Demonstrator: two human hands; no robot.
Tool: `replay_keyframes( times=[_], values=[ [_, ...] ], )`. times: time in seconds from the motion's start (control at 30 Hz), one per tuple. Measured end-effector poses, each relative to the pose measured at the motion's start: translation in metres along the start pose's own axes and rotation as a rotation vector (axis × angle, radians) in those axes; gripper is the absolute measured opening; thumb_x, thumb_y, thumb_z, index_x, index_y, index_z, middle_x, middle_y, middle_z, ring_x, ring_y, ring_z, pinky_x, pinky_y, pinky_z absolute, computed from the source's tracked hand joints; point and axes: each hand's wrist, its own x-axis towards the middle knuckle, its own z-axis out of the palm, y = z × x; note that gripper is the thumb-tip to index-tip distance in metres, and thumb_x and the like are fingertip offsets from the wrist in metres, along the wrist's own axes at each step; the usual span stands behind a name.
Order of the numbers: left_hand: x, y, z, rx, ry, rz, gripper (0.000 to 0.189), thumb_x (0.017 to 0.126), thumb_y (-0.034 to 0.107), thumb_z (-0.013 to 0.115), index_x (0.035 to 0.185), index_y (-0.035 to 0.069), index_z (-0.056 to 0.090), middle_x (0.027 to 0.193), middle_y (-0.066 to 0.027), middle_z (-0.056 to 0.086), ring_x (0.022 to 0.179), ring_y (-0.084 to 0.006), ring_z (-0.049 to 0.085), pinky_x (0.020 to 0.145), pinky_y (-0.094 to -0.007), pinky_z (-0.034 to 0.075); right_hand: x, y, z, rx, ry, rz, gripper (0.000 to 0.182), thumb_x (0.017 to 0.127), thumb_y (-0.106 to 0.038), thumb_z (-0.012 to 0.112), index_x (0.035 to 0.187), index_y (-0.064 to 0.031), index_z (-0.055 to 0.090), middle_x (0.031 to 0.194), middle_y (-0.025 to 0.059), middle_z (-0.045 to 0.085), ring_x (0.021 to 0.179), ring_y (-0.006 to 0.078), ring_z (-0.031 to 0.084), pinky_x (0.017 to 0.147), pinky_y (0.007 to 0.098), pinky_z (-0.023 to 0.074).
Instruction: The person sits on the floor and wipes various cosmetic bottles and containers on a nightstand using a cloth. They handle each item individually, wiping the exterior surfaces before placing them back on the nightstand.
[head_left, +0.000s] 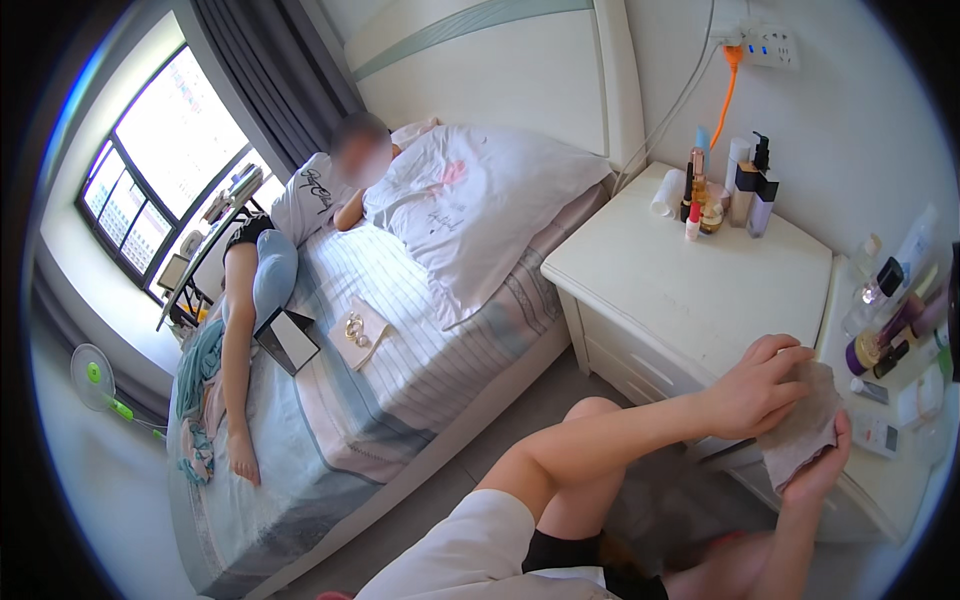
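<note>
A greyish-beige cloth (806, 412) with uneven edges lies between my two hands, over the edge of the white dressing surface at the right. My right hand (825, 461) holds it from below, the thumb along its right edge. From the left, my left hand (757, 390) reaches across with bent fingers on the cloth's upper part; its thumb is hidden. Just beyond the cloth are a purple jar with a gold lid (862, 354), a small white-capped tube (870, 390) and a small white device with a display (877, 435).
Cosmetic bottles (742, 195) and a white roll (667, 193) stand on the white nightstand (645, 262). Another person (311, 195) lies on the bed (390, 375), near a black-framed folding mirror (292, 341) and jewellery (356, 328) on a pale cloth. An orange cable (724, 105) hangs from a wall socket.
</note>
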Motion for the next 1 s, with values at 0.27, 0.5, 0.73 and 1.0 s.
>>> replay_keyframes(
  times=[0.27, 0.5, 0.73, 1.0],
  values=[
    [-0.0027, -0.0002, 0.0027, -0.005, -0.016, 0.003, 0.026, 0.069, 0.007, 0.063, 0.095, 0.006, 0.06, 0.122, -0.0167, 0.043, 0.112, -0.0372, 0.038, 0.092, -0.0462, 0.034, -0.001, -0.0015, 0.0005, 0.001, 0.046, -0.009, 0.044, 0.088, -0.034, 0.043, 0.122, -0.0048, 0.047, 0.121, 0.0069, 0.052, 0.111, 0.0224, 0.049, 0.094, 0.036, 0.0393],
    [-0.0005, 0.0013, 0.0031, -0.01, -0.01, 0.006, 0.024, 0.068, 0.006, 0.064, 0.092, 0.006, 0.06, 0.12, -0.016, 0.043, 0.112, -0.0368, 0.038, 0.092, -0.0468, 0.034, -0.0025, -0.0032, 0.0015, 0.002, 0.043, 0.012, 0.045, 0.088, -0.034, 0.045, 0.122, -0.005, 0.047, 0.121, 0.0067, 0.051, 0.111, 0.0224, 0.049, 0.094, 0.0355, 0.0387],
    [-0.0001, 0.0003, 0.0042, 0.012, 0.001, 0.018, 0.024, 0.067, 0.006, 0.064, 0.091, 0.007, 0.06, 0.12, -0.016, 0.044, 0.111, -0.037, 0.039, 0.091, -0.0478, 0.034, -0.002, -0.0035, -0.002, -0.019, 0.019, 0.009, 0.046, 0.088, -0.035, 0.043, 0.123, -0.0051, 0.047, 0.122, 0.0067, 0.052, 0.111, 0.0217, 0.049, 0.095, 0.035, 0.0387],
    [0.0003, 0.0, 0.0049, 0.013, -0.001, 0.011, 0.022, 0.068, 0.007, 0.064, 0.09, 0.007, 0.061, 0.121, -0.0156, 0.044, 0.111, -0.0372, 0.039, 0.092, -0.0479, 0.033, -0.0019, -0.0042, -0.0008, -0.028, 0.046, 0.019, 0.045, 0.088, -0.035, 0.043, 0.123, -0.0061, 0.048, 0.121, 0.0057, 0.053, 0.111, 0.0213, 0.05, 0.095, 0.0349, 0.0391]
  ],
)
